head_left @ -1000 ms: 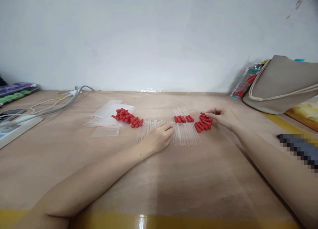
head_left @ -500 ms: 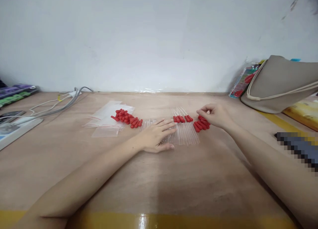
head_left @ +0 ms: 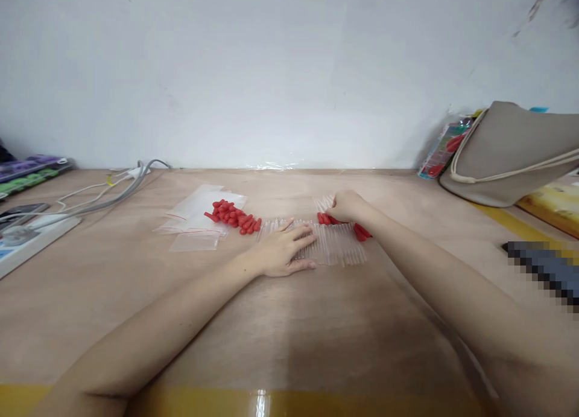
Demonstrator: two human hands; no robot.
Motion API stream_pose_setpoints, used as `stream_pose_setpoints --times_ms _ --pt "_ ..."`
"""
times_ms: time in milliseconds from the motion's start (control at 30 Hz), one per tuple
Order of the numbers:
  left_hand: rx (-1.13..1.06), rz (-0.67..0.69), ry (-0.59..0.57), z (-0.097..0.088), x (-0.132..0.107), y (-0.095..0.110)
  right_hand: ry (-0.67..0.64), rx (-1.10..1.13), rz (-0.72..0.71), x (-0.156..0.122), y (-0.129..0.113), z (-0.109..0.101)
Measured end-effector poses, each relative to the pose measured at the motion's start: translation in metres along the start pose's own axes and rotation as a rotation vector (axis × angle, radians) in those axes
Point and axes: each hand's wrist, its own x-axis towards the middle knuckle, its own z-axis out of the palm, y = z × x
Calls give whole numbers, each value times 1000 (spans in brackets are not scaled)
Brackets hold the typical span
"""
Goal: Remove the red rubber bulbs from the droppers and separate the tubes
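A row of clear glass pipette tubes [head_left: 337,248] lies side by side on the wooden table [head_left: 289,320]. My left hand [head_left: 283,251] rests flat on the tubes' left part, fingers stretched out. My right hand [head_left: 346,206] is curled at the far end of the row, fingertips pinched among the red rubber bulbs [head_left: 326,219] fitted there; what it pinches is hidden. More loose red bulbs [head_left: 362,231] peek out under my right wrist. A bigger pile of red bulbs [head_left: 233,215] lies to the left.
Small clear zip bags [head_left: 194,227] lie beside the left pile. Grey cables [head_left: 113,190] and a white power strip [head_left: 31,236] sit far left. A beige bag [head_left: 511,151] stands at the right, coloured packets [head_left: 446,145] behind it.
My right hand moved left from the loose bulbs to the capped end of the tube row. My left hand went from curled to flat on the tubes.
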Motion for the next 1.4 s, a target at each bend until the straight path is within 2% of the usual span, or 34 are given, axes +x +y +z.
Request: stream_pose_setpoints --times_ms 167,233,300,367,467,533,633,733,833,967,1200,1400 --pt "-1 -17 -1 -2 -2 1 25 -5 69 -4 -4 -6" --pt "8 -33 56 -2 -2 2 39 6 84 -8 -3 -11" --pt "25 -74 163 -3 -2 3 65 29 67 -16 0 -16" --pt "71 -136 309 -4 -1 3 155 79 -14 -27 3 -16" --pt "200 -171 477 -6 2 5 344 188 -264 -49 9 -6" --pt "283 -133 493 -6 4 7 455 156 -473 -66 13 6" --pt "365 -57 470 -2 5 9 669 -42 -709 -85 17 27" --pt "386 -2 484 4 5 11 818 -103 -796 -92 16 43" --pt "361 9 506 9 5 11 901 -8 -747 -89 14 54" --pt "296 13 490 9 5 13 922 75 -769 -82 11 64" --pt "122 18 455 7 0 16 831 96 -901 -85 10 64" --pt "46 38 455 5 -2 16 879 56 -926 -88 14 65"
